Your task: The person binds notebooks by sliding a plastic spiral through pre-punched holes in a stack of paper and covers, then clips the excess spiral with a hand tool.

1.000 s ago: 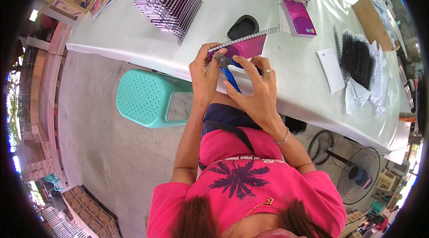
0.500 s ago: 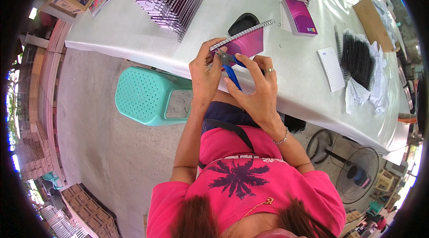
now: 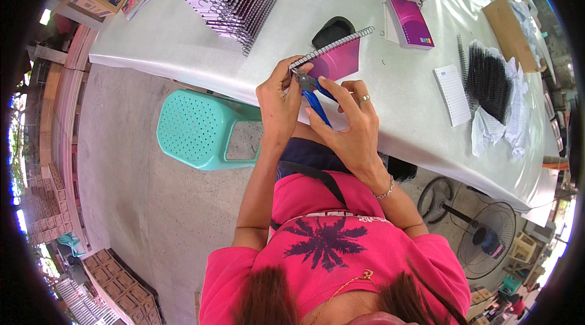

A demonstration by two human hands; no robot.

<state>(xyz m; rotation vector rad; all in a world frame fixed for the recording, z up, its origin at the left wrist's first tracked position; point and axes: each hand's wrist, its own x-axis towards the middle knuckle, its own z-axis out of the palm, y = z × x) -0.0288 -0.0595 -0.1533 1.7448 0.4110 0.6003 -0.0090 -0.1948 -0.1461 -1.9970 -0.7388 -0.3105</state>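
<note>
Right hand (image 3: pixel 354 119): grasping the blue-handled cutters (image 3: pixel 315 107), handles spread between thumb and fingers.
Left hand (image 3: pixel 279 102): grasping the near end of the purple notebook (image 3: pixel 340 61), thumb beside the cutter tips.
Cutter tips: at the near end of the wire coil (image 3: pixel 332 46).
Notebook position: tilted, above the front edge of the counter (image 3: pixel 420 102), coil side facing away.
Black rounded object (image 3: pixel 329 33): on the counter, just beyond the coil.
Purple-covered pad (image 3: pixel 412 25): farther, to the right.
Notebook stack (image 3: pixel 228 2): far left, coil-bound.
</note>
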